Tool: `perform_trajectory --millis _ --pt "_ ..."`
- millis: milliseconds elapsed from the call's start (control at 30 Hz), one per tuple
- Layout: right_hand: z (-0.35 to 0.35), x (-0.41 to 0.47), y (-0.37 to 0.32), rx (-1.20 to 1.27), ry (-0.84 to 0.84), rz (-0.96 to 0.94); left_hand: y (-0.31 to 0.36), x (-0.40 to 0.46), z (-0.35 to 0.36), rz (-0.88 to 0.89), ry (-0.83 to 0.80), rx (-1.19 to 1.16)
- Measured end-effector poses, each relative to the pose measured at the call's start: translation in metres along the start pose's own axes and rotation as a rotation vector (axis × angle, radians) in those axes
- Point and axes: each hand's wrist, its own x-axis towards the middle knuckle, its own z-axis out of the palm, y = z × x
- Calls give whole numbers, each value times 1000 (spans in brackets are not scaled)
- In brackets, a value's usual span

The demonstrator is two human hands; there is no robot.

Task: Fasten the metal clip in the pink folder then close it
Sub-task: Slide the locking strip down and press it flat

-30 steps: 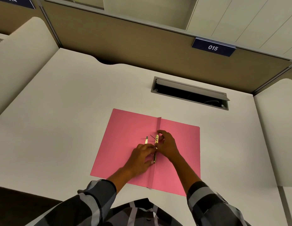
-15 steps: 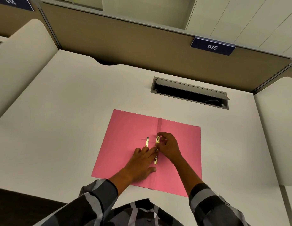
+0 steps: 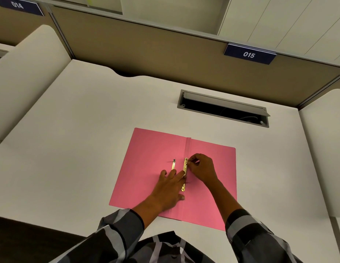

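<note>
- The pink folder (image 3: 154,168) lies open and flat on the white desk (image 3: 80,139), its spine crease running from the far edge toward you, roughly in the middle of the desk's near half.
- The metal clip (image 3: 185,168), a gold-coloured bar, lies along the spine crease; its far end sits under your right fingertips and its near end shows just past your left hand.
- A second, shorter gold strip (image 3: 173,165) lies just to the left of the bar on the left leaf, with a small dark prong at its far tip.
- Your left hand (image 3: 170,188) is spread flat, palm down, on the left leaf beside the crease; the fingers are fanned out and reach onto the short strip and the bar, pressing rather than gripping.
- Your right hand (image 3: 202,168) rests on the right leaf with thumb and forefinger pinched narrowly on the far end of the bar; the other fingers are curled in.
- You cannot tell from this view whether the prongs are folded down under the bar.
- A cable hatch (image 3: 223,108) with its grey flap raised sits in the desk beyond the folder, well apart from it.
- A dark number plate (image 3: 249,54) reading 015 hangs on the partition behind the desk.
</note>
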Motion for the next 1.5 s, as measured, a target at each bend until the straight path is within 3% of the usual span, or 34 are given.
perform_trajectory --millis 600,1167,1333,1500 --pt "-2 21 -13 -120 -69 50 0 1 1 -17 -9 -3" --pt "-7 31 -29 -295 -236 -50 2 1 3 -23 -28 20" --pt "-14 42 -34 -250 -305 35 3 3 4 -20 -36 36" --pt "-20 53 -43 -52 -341 240 2 3 5 -22 -47 41"
